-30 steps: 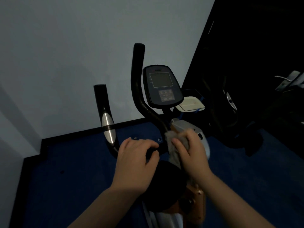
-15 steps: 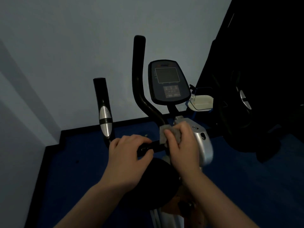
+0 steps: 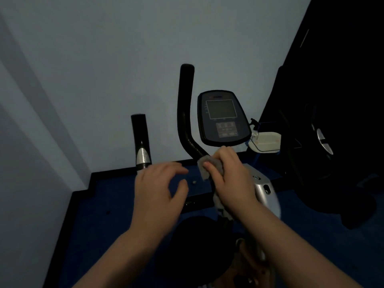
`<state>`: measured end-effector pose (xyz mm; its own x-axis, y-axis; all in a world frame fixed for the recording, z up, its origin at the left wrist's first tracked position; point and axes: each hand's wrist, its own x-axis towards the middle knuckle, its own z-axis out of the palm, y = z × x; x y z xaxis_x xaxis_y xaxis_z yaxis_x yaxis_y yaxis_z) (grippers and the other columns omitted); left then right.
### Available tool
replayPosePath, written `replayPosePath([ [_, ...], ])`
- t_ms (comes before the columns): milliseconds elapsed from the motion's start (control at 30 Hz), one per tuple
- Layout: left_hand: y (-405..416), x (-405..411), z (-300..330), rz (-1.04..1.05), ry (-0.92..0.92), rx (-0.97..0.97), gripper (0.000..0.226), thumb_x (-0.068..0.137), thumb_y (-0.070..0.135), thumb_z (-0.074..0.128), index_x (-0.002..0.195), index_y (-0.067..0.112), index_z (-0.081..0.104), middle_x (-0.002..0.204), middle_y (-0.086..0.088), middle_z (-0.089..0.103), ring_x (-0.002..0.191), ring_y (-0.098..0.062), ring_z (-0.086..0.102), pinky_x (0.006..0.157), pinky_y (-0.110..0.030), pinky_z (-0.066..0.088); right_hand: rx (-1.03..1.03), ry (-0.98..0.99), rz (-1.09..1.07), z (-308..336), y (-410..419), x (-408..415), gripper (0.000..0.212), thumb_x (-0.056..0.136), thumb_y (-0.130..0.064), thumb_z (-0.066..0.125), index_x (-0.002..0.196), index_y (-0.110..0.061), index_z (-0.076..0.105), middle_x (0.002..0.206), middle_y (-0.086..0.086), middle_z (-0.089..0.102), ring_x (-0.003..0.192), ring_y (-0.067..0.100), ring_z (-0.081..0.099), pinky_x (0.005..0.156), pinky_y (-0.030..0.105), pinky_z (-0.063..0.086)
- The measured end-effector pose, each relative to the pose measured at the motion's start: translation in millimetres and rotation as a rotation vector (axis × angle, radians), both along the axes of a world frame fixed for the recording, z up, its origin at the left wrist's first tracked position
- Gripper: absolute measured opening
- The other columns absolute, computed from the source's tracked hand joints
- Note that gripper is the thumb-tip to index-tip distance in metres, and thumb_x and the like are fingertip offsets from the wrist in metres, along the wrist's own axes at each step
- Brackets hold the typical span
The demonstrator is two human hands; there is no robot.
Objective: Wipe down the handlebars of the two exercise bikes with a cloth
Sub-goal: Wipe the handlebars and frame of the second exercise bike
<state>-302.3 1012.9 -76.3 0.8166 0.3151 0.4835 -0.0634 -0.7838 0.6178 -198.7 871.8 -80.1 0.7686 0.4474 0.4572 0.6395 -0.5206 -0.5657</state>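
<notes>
Pale grey-blue wall at far left, dark blue floor below it. Next along, short black handlebar post with a silver sensor band, standing upright and untouched — likely waiting its turn. Just right of its base, left hand, fingers loosely spread and slightly curled, gripping nothing; appears lifted just above the dim horizontal crossbar, though the gloom makes contact hard to judge. Probably hovering there to steady the frame or regrip.

Further right, tall curved black handlebar tube rising past the dark oval console with its grey screen. At the tube's lower bend, right hand clenched around a crumpled grey cloth, fingers and thumb wrapped tight so the fabric hugs the tube — a hold suited to rubbing along its length. Loose cloth tail hanging under the wrist. Beyond, silver frame shroud, a white tray, then a second machine lost in shadow.
</notes>
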Motion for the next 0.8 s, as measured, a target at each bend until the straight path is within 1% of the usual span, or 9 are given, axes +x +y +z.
replayPosePath([
  [33,7.1,5.1,5.3,0.020,-0.037,0.001,0.021,0.082,0.024,0.058,0.099,0.024,0.069,0.109,0.011,0.065,0.106,-0.008,0.057,0.101,-0.039,0.039,0.019,0.021,0.021,-2.9,-6.9,-2.7,0.016,0.093,-0.031,0.054,0.086,-0.018,0.046,0.090,-0.008,0.045,0.074,0.009,0.049,0.062,0.034,0.044],
  [67,15.1,10.2,11.4,0.044,-0.067,0.003,0.022,0.081,0.021,0.059,0.100,0.020,0.070,0.113,0.006,0.065,0.110,-0.013,0.057,0.099,-0.045,0.041,0.037,0.031,0.036,-7.7,-15.4,-6.8,0.014,0.092,-0.030,0.054,0.086,-0.020,0.046,0.089,-0.011,0.044,0.075,0.006,0.049,0.063,0.032,0.044],
  [133,33.2,19.0,22.6,0.099,-0.107,0.029,0.027,0.081,0.019,0.058,0.106,0.016,0.069,0.124,-0.001,0.061,0.120,-0.020,0.052,0.102,-0.050,0.039,0.048,0.005,0.049,-15.1,-25.3,-12.5,0.014,0.092,-0.029,0.055,0.083,-0.026,0.045,0.086,-0.015,0.042,0.076,0.002,0.049,0.062,0.023,0.041],
  [200,52.3,28.3,31.4,0.143,-0.108,0.079,0.036,0.083,0.019,0.056,0.117,0.013,0.064,0.135,-0.005,0.054,0.128,-0.024,0.046,0.108,-0.049,0.035,-0.015,-0.064,0.043,-11.8,-15.7,-4.5,0.014,0.092,-0.028,0.056,0.084,-0.026,0.044,0.087,-0.016,0.040,0.073,0.003,0.047,0.059,0.023,0.040],
  [267,64.9,37.9,35.9,0.163,-0.052,0.112,0.043,0.087,0.019,0.057,0.129,0.012,0.056,0.143,-0.006,0.045,0.133,-0.024,0.039,0.113,-0.045,0.029,-0.075,-0.140,0.041,3.2,10.7,11.9,0.013,0.092,-0.026,0.057,0.087,-0.020,0.046,0.091,-0.009,0.043,0.073,0.009,0.048,0.058,0.030,0.044],
  [367,66.6,49.7,33.4,0.173,0.038,0.132,0.049,0.089,0.018,0.058,0.137,0.010,0.048,0.148,-0.007,0.039,0.138,-0.024,0.032,0.116,-0.039,0.023,-0.121,-0.198,0.072,27.2,45.5,31.2,0.014,0.094,-0.026,0.056,0.090,-0.016,0.047,0.092,-0.003,0.045,0.074,0.013,0.049,0.058,0.034,0.044],
  [500,66.1,54.8,26.9,0.214,0.013,0.153,0.050,0.088,0.017,0.058,0.136,0.009,0.047,0.142,-0.006,0.044,0.133,-0.022,0.034,0.110,-0.033,0.026,-0.054,-0.102,0.099,16.3,28.1,24.9,0.017,0.091,-0.024,0.058,0.085,-0.024,0.043,0.088,-0.010,0.043,0.075,0.008,0.048,0.061,0.031,0.044],
  [633,67.5,55.2,25.0,0.244,0.025,0.205,0.046,0.086,0.019,0.059,0.131,0.010,0.053,0.139,-0.005,0.047,0.131,-0.023,0.038,0.103,-0.038,0.034,-0.048,-0.061,0.174,6.1,8.6,21.4,0.022,0.089,-0.022,0.062,0.082,-0.028,0.042,0.086,-0.016,0.041,0.078,0.001,0.048,0.065,0.023,0.044],
  [800,66.5,54.2,22.0,0.248,0.061,0.271,0.042,0.085,0.022,0.059,0.125,0.011,0.056,0.141,-0.007,0.045,0.133,-0.024,0.037,0.099,-0.041,0.038,-0.047,-0.099,0.162,42.5,78.5,51.8,0.017,0.092,-0.025,0.057,0.087,-0.015,0.046,0.091,-0.001,0.046,0.077,0.016,0.050,0.066,0.042,0.048],
])
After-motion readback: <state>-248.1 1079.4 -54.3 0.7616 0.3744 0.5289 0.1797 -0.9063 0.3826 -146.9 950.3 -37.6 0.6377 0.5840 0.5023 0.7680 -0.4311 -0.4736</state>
